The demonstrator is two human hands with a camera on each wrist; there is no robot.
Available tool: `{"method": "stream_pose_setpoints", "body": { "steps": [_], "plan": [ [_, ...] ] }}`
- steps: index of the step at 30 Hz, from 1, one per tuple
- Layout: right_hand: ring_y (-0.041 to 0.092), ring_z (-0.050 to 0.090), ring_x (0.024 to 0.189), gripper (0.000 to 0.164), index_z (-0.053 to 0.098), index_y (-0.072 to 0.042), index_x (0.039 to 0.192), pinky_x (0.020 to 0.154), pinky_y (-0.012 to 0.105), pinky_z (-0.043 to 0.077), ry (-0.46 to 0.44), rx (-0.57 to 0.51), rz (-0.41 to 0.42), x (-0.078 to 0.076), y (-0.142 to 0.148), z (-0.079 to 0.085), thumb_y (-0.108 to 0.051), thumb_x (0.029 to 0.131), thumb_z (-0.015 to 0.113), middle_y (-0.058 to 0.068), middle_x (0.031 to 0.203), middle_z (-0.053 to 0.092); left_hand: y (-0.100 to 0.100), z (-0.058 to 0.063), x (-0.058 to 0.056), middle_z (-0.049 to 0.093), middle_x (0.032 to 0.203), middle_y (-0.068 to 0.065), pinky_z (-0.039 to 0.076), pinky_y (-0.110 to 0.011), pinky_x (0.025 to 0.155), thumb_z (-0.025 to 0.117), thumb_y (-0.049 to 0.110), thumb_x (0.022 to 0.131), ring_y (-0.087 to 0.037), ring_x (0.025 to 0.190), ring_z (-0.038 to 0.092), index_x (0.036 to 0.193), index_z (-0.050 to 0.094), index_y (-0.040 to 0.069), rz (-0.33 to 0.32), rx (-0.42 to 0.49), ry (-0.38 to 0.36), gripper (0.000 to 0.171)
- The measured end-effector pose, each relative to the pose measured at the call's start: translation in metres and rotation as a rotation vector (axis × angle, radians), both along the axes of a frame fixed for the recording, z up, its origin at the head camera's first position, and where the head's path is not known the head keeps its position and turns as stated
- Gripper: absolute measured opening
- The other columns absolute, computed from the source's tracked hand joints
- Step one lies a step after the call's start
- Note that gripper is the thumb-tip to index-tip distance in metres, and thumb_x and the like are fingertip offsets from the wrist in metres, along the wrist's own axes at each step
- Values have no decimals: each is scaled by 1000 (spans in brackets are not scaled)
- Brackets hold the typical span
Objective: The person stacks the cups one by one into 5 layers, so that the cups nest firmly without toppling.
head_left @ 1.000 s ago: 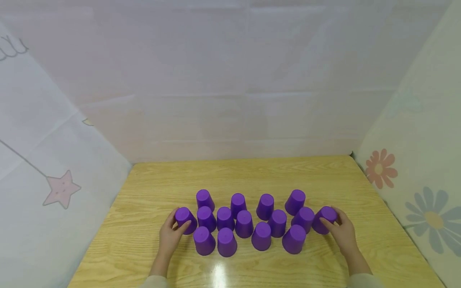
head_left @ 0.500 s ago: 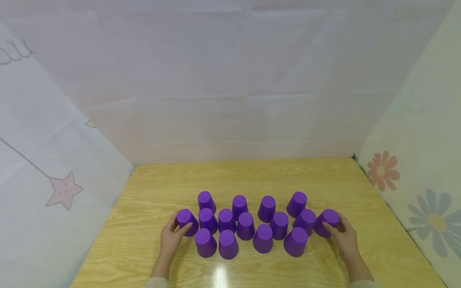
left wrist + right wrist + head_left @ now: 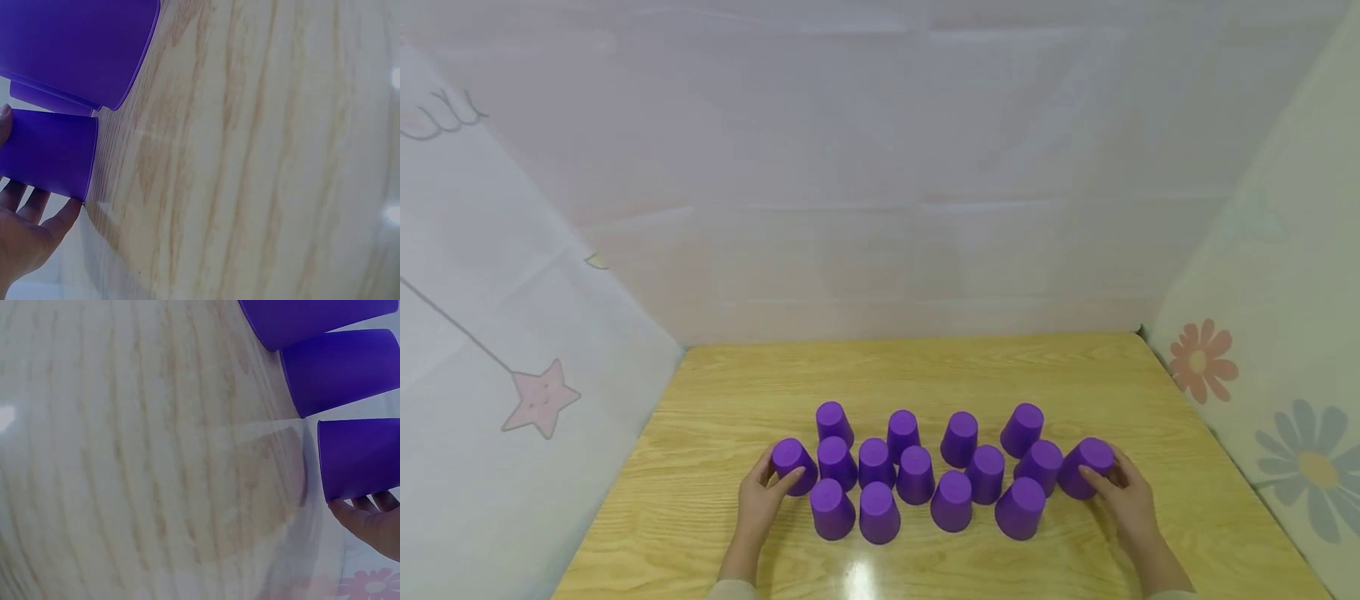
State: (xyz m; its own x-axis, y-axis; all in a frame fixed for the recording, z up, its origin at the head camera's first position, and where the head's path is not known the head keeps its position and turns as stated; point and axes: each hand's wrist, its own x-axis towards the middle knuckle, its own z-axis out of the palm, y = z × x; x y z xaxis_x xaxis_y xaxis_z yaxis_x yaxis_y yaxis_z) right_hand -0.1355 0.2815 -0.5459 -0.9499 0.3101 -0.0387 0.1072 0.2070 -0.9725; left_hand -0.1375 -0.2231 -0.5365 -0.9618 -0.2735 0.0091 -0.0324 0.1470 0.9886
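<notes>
Upside-down purple plastic cups stand grouped on the wooden table. At the group's left end, my left hand [image 3: 760, 498] grips one purple cup [image 3: 793, 467], thumb on its near side and fingers around the far side. The left wrist view shows fingers beneath this cup [image 3: 47, 150], with a fingertip right at its rim. At the opposite end, my right hand [image 3: 1131, 500] holds another cup [image 3: 1084, 471] by its side, the thumb lying across its front. In the right wrist view a narrow gap separates this cup [image 3: 362, 456] from the neighbouring cup [image 3: 344, 369].
Between the hands several more cups stand mouth down in loose rows, among them a front cup [image 3: 879, 514] and a back cup [image 3: 960, 440]. Bare wood grain shows on the table [image 3: 880, 367] behind them. Printed cloth walls [image 3: 880, 250] enclose the back and sides.
The whole head view has drifted slightly, so everything sits a little lower and further right. Both hands keep hold of the same cups, and the cups' arrangement looks unchanged.
</notes>
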Motion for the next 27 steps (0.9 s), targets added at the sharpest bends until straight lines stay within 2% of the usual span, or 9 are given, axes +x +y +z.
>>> {"method": "stream_pose_setpoints", "body": {
  "steps": [1,4,6,8,11,14,17,23,27],
  "plan": [
    [-5,45,93,66,32,-10,133,72,7,39,-12,27,16,2,-2,11,-24,78,65,-5,113,49,0,1,0,42,124,-19,36,-32,90,70,9,71,-27,114,37,125,42,1,-1,0,0,62],
    [-7,42,91,68,24,-1,134,72,6,38,-30,78,69,6,-5,38,-25,82,60,10,120,44,0,2,0,42,124,-19,35,-32,91,70,10,71,-28,115,36,125,41,1,-3,-3,2,62],
    [-13,39,86,68,23,0,133,72,6,39,-6,81,98,4,-1,44,-26,82,59,3,115,45,0,3,0,42,124,-19,35,-33,91,71,11,71,-28,115,37,125,42,1,-5,-6,0,62],
    [-13,41,87,67,22,1,133,72,7,40,20,76,129,0,3,48,-25,83,58,5,115,46,0,3,1,42,124,-19,35,-33,91,71,12,71,-29,115,36,125,42,1,-6,-10,-4,63],
    [-10,45,86,62,28,1,132,71,8,41,80,65,138,-8,9,55,-20,82,59,-16,101,48,0,3,2,41,126,-19,34,-35,91,71,13,70,-30,116,35,126,41,1,-10,-11,-11,65],
    [-8,47,85,58,32,0,130,69,9,43,122,83,142,-17,12,65,-19,82,60,-23,93,49,0,3,2,39,127,-21,33,-38,92,71,13,70,-32,117,34,127,39,0,-16,-14,-14,67],
    [-7,48,84,57,34,-1,129,69,11,44,144,114,158,-27,13,76,-21,82,59,-22,92,50,0,3,2,37,127,-21,33,-39,92,71,14,70,-33,117,33,128,37,-1,-21,-16,-15,69],
    [-1,50,88,54,38,-10,130,74,17,45,194,1,231,-56,15,88,-21,81,61,-11,99,53,0,1,2,38,127,-20,34,-36,91,71,15,70,-33,117,34,128,37,0,-25,-15,-10,69],
    [1,48,90,58,36,-13,132,78,23,45,175,1,250,-73,5,98,-25,81,61,-4,105,51,-1,1,2,40,126,-20,35,-35,90,71,14,70,-31,115,36,127,39,1,-13,-13,-2,67]
  ]
}}
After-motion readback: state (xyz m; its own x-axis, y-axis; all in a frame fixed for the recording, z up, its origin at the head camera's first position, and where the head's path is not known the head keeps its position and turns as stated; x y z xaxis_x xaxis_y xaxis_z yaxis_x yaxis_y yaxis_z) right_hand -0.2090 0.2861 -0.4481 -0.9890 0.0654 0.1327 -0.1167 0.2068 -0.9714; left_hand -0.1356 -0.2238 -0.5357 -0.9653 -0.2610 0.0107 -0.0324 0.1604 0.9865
